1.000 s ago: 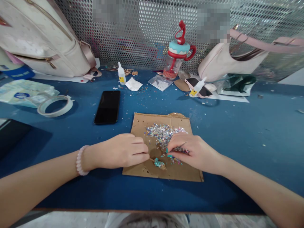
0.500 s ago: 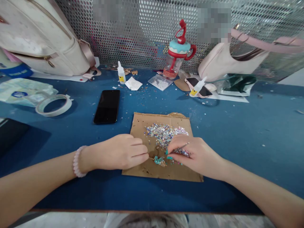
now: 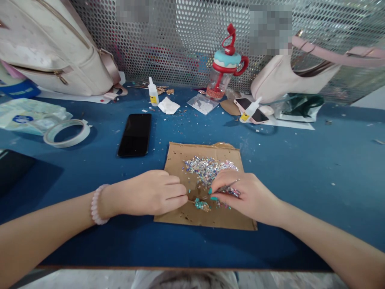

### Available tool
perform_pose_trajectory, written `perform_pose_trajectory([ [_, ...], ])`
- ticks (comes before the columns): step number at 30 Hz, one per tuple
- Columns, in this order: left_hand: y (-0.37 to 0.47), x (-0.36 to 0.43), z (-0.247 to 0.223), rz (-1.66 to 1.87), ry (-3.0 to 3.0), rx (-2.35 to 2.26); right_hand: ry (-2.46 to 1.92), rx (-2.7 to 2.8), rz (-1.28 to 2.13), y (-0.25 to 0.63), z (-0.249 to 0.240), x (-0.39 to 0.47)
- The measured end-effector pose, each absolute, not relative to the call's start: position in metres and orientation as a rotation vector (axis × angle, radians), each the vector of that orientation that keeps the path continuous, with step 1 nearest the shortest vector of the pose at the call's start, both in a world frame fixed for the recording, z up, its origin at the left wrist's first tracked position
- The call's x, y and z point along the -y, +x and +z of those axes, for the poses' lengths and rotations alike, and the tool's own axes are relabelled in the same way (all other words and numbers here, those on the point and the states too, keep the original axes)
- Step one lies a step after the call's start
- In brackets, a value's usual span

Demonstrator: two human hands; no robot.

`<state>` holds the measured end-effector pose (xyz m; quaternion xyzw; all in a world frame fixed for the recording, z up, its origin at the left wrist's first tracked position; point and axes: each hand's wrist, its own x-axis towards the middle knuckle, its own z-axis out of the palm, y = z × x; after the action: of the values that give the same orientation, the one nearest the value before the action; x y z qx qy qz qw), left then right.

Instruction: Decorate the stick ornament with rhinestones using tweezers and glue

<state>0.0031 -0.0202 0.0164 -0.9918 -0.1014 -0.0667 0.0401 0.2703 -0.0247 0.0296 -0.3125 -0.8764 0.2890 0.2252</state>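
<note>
My left hand (image 3: pixel 153 193), with a beaded bracelet at the wrist, is closed on the thin stem of a small ornament (image 3: pixel 201 204) covered in turquoise stones. The fingertips on that stem are turned away from view. My right hand (image 3: pixel 249 197) pinches tweezers (image 3: pixel 231 185) whose tips point left, just above and right of the ornament. Whether a stone sits between the tips is too small to tell. Under both hands lies a piece of cardboard (image 3: pixel 177 160). A heap of shiny rhinestones (image 3: pixel 204 166) spreads over its upper half, partly hidden by my right hand.
Left of the cardboard lie a black phone (image 3: pixel 134 135) and a tape roll (image 3: pixel 67 138). Behind stand a glue bottle (image 3: pixel 153 94) and a red-handled cup (image 3: pixel 222 74). Another glue bottle (image 3: pixel 250 111) leans on a second phone. Bags (image 3: pixel 57 52) rest against a perforated metal panel (image 3: pixel 195 36).
The tweezers in my right hand have shifted slightly left and up, with their tips now above the ornament. My left hand and the ornament have hardly moved.
</note>
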Motion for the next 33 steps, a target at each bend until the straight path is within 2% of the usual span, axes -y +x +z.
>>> perform_pose_trajectory([
  [17,0.004,0.0195,0.0165,-0.25,-3.053,0.29,-0.646,2.473,0.797,0.2713,0.0258,0.0243],
  [33,0.0039,0.0188,0.0161,-0.244,-3.048,0.295,-0.639,2.496,0.751,0.272,0.0257,0.0245],
])
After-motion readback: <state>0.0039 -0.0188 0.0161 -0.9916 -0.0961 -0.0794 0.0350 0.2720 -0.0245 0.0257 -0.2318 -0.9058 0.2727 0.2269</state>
